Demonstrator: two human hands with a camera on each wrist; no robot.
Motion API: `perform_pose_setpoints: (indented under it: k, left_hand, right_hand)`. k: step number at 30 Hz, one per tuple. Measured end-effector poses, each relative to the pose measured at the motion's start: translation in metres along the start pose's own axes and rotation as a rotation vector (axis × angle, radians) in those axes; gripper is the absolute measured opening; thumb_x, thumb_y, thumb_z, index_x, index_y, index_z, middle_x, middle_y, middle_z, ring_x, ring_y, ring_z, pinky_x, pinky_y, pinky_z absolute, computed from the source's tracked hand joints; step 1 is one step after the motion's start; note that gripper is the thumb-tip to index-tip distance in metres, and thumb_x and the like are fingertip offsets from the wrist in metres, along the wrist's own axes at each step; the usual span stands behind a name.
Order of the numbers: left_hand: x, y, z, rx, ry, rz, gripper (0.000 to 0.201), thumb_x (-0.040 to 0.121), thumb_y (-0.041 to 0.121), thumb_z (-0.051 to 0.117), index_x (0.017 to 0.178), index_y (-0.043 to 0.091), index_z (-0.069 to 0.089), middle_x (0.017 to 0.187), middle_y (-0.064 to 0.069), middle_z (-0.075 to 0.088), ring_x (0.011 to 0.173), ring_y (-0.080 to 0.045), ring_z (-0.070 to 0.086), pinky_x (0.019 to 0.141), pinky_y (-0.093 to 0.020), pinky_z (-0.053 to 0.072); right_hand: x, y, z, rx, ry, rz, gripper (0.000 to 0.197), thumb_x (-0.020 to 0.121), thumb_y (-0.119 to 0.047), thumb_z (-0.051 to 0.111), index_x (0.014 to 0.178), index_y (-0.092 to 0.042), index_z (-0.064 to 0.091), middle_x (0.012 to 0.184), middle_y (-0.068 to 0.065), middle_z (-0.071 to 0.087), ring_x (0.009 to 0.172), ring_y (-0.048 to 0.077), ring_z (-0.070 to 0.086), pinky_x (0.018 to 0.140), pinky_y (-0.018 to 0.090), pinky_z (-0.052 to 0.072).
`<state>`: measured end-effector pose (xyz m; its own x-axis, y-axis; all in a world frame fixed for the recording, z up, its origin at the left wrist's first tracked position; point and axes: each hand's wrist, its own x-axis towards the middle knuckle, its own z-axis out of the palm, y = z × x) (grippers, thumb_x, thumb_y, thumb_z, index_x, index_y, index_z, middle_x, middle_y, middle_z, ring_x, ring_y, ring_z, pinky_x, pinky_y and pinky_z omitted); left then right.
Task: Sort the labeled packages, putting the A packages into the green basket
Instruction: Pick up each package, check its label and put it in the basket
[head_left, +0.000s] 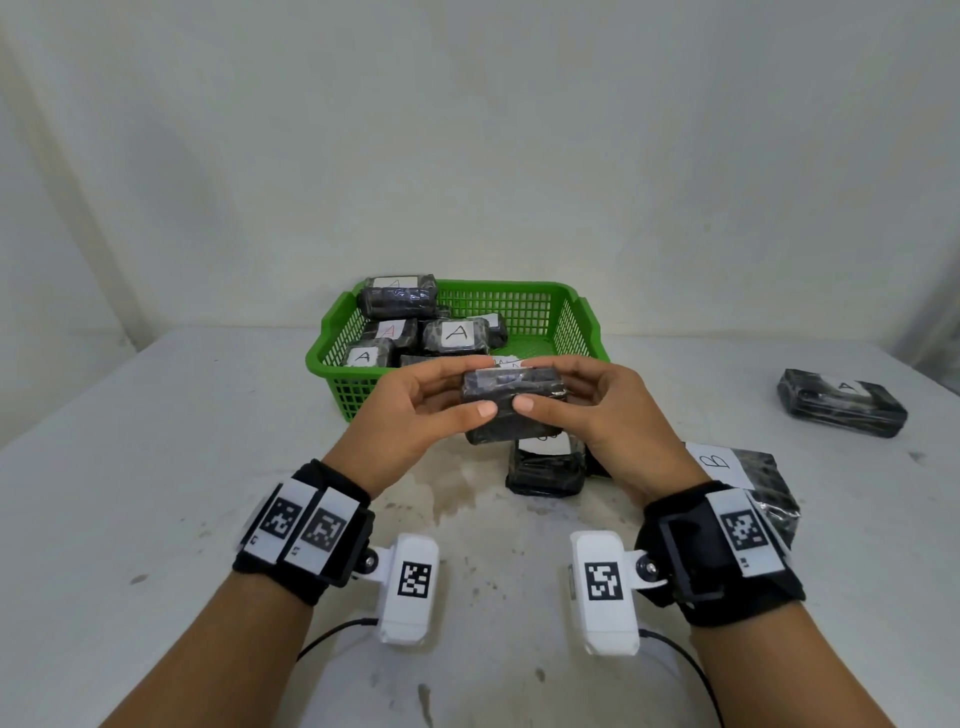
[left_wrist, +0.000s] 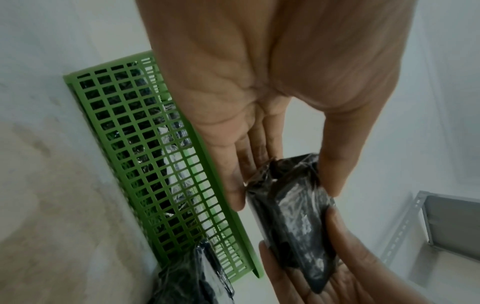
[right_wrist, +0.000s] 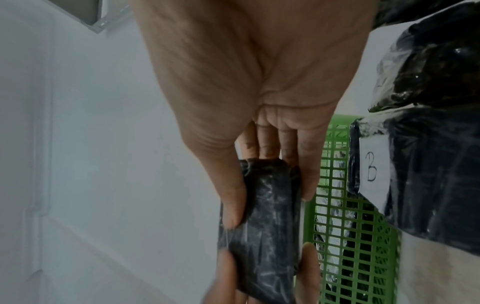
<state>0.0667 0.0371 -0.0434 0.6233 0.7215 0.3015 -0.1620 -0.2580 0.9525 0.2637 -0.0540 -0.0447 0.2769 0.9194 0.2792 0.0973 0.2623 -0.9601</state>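
Observation:
Both hands hold one black wrapped package (head_left: 511, 405) above the table, just in front of the green basket (head_left: 576, 312). My left hand (head_left: 415, 410) pinches its left end between thumb and fingers; my right hand (head_left: 597, 410) pinches the right end. No label shows on the package's near face. The left wrist view shows the package (left_wrist: 293, 216) between both hands beside the basket wall (left_wrist: 145, 154). In the right wrist view the package (right_wrist: 262, 222) fills the space between thumb and fingers. Several packages marked A (head_left: 457, 335) lie in the basket.
Below the hands a package (head_left: 545, 467) with a white label lies on the table. A package marked B (head_left: 748, 478) sits by my right wrist, also seen as B (right_wrist: 415, 181). Another package marked A (head_left: 841, 402) lies far right on the white table (head_left: 156, 467).

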Motion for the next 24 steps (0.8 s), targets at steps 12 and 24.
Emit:
perform_pose_setpoints:
  k: [12, 24]
  left_hand:
    - [-0.0005, -0.0014, 0.0014, 0.027, -0.124, 0.009, 0.063, 0.076, 0.001, 0.08, 0.134, 0.01, 0.057, 0.133, -0.004, 0.064, 0.124, -0.016, 0.061, 0.1, -0.029, 0.052]
    - [0.0002, -0.0028, 0.0028, 0.087, -0.037, -0.043, 0.042, 0.079, 0.005, 0.078, 0.12, 0.011, 0.069, 0.109, -0.006, 0.076, 0.102, -0.019, 0.073, 0.088, -0.027, 0.057]
  right_hand:
    - [-0.0018, -0.0009, -0.0004, 0.094, -0.045, 0.163, 0.028, 0.084, 0.0, 0.079, 0.112, -0.001, 0.075, 0.102, 0.014, 0.081, 0.088, 0.021, 0.079, 0.074, 0.025, 0.062]
    - [-0.0033, -0.0045, 0.0042, 0.026, -0.004, 0.099, 0.04, 0.067, -0.015, 0.089, 0.104, -0.005, 0.078, 0.095, 0.01, 0.082, 0.084, 0.018, 0.079, 0.075, 0.023, 0.062]
